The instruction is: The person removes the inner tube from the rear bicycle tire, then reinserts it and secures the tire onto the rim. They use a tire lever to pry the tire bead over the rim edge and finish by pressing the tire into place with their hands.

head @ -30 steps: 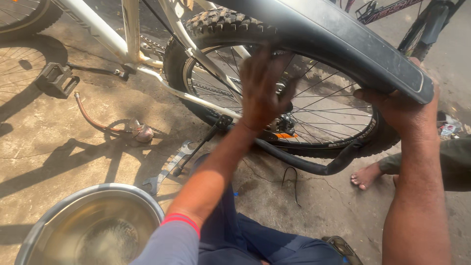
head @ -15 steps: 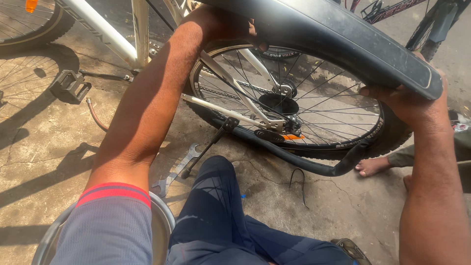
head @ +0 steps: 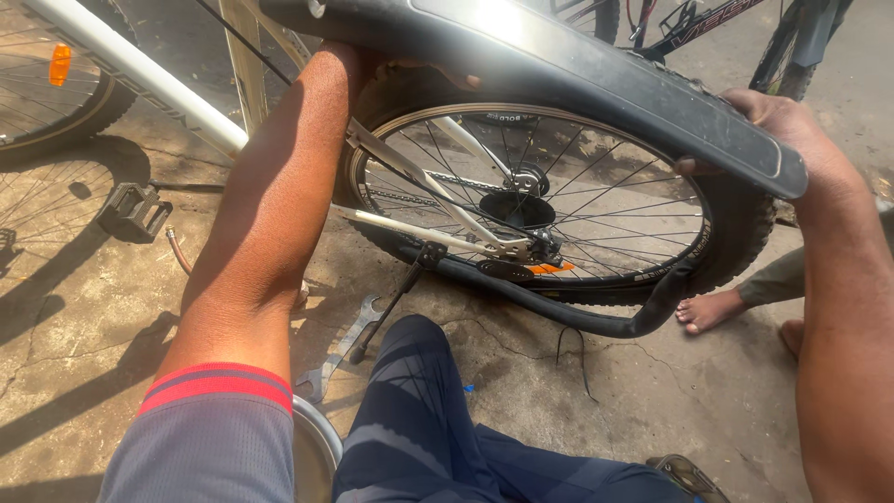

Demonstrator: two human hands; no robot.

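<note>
A long dark grey mudguard [head: 577, 70] arches across the top of the frame over the rear wheel [head: 549, 200] of a white-framed bicycle [head: 140, 70]. The right hand [head: 778, 126], at the upper right, grips the mudguard's rear end, palm over the top and fingers [head: 694, 168] curled under its edge. The left hand [head: 410, 70], at the upper centre-left, reaches up behind the mudguard's front end; most of it is hidden by the guard, so whether its fingers are closed there cannot be told.

No packages or signs show. The only markings are an orange reflector [head: 60, 65] on the spokes of another wheel at the far upper left, a small orange tag [head: 549, 268] near the rear hub, and lettering on a dark bicycle frame [head: 708, 23] at the top right.

On the cracked concrete floor [head: 93, 326] a flat spanner [head: 340, 349] lies in the lower centre, beside the kickstand [head: 396, 303]. A black pedal [head: 135, 210] sits at the left. A slack black inner tube [head: 559, 312] droops below the wheel. The rim of a steel bowl [head: 317, 447] peeks out at the bottom beside the person's dark trouser leg [head: 419, 419]. Another person's bare foot [head: 708, 307] rests at the right.

Against half a second ago, the view has shifted slightly: the left forearm crosses the frame more upright, the bowl is mostly hidden, and both hands remain on the mudguard's ends.
</note>
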